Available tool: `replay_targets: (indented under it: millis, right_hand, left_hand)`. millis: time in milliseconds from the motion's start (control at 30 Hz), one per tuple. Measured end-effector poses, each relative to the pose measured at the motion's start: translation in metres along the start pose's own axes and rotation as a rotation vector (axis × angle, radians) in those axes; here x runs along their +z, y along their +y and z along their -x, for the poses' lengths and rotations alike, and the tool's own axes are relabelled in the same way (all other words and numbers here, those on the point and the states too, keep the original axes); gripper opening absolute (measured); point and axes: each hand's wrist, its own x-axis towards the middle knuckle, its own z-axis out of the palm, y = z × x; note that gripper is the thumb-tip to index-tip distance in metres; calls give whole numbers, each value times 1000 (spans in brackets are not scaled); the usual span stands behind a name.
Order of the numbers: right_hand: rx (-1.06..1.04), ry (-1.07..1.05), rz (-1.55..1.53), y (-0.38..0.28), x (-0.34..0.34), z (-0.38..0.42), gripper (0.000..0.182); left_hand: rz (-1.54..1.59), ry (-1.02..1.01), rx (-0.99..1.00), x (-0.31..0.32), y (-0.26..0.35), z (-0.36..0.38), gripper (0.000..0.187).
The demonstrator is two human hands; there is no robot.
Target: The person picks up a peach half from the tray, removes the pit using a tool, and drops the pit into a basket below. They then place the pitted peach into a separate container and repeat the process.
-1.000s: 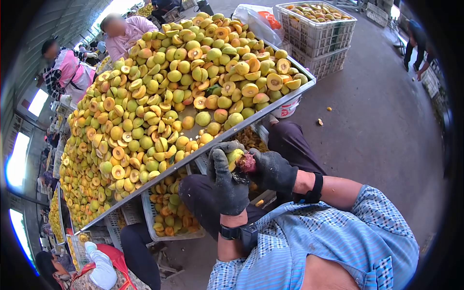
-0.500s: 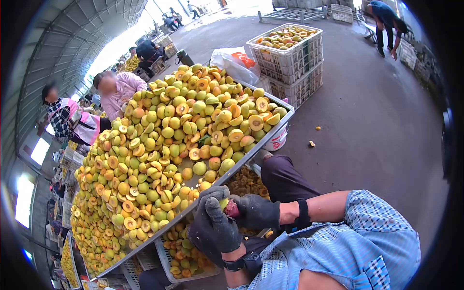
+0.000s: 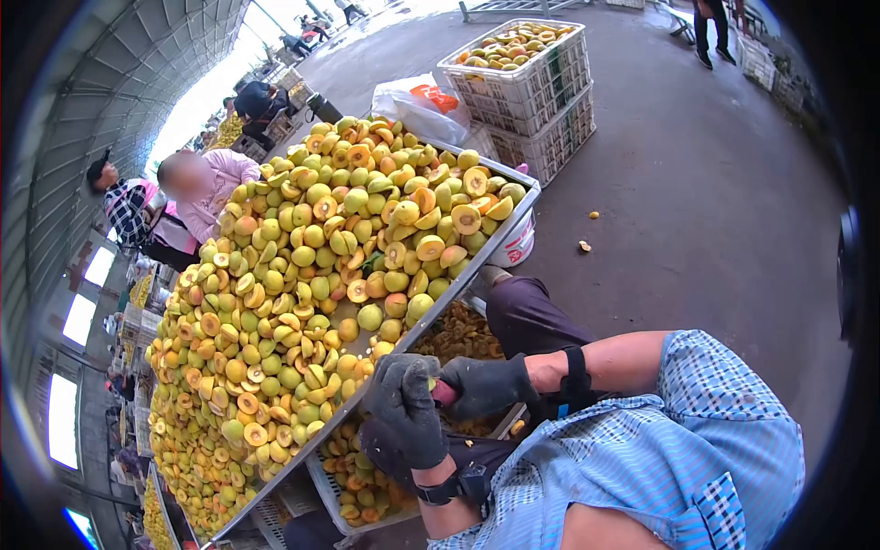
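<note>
My left hand (image 3: 403,408), in a dark grey glove with a watch at the wrist, is closed around a piece of peach; only a small green-yellow bit (image 3: 432,383) shows. Against it, my right hand (image 3: 488,387), also gloved, is closed on a reddish-pink object (image 3: 445,393), mostly hidden by the fingers. Both hands meet just off the near edge of a metal-rimmed table (image 3: 463,277). Halved and whole yellow-green peaches (image 3: 312,257) lie heaped on it, some cut faces showing the pit or its hollow.
Under the table edge stand a crate of peaches (image 3: 353,486) and a container of brownish scraps (image 3: 458,335). Stacked white crates (image 3: 536,110), a plastic bag (image 3: 417,108) and a white bucket (image 3: 516,243) are beyond. A person in pink (image 3: 206,197) sits across the heap.
My hands stay together, with the fingers slightly shifted and less of the reddish object showing. The view has tilted a little, and the person at the far right now stands more upright.
</note>
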Motion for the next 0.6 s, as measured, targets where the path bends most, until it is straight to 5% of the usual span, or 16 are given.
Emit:
replay_targets:
  millis: [67,133,200,267,300,333,367,400,433,467,500,533,567,600]
  right_hand:
    - [85,-129,-286,5,-1,1,11]
    - [371,-347,-366,-2,-16,0,13]
    - [331,-307,-290,-14,-16,-4,13]
    - [-123,-141,196,-12,-14,-7,18]
    - [-4,-179,404,-8,-13,-8,24]
    - [-150,-136,462,-1,-10,-5,25]
    - [-337,-63,406,4,-6,-3,28]
    - [-533,3,345,11,-3,-3,35]
    - [-403,-3,296,26,1,-1,33]
    - [-264,-5,249,41,1,0,33]
    - [-225,-65,554,51,-6,0,32]
    - [-170,-114,856,57,-14,0,32]
    - [-178,-108,860,51,-26,4,32]
    - [-7,-268,868,35,-41,9,30]
  left_hand:
    - [755,163,-288,10,-7,2,44]
    - [789,109,-251,8,-20,3,43]
    - [860,185,-354,7,-20,5,43]
    - [1014,239,-455,2,-29,10,41]
    - [1314,269,-525,-3,-38,12,42]
    - [1612,303,-582,-12,-47,14,42]
    - [1561,293,-614,-22,-45,13,44]
    - [1168,427,-610,-36,-71,24,45]
    - [769,505,-568,-44,-66,26,46]
    - [684,570,-485,-60,-91,37,48]
    - [525,645,-658,-83,-92,43,46]
    - [357,515,-551,-111,-111,55,42]
    - [195,809,-569,-113,-127,52,39]
    - [46,730,-639,-145,-164,72,38]
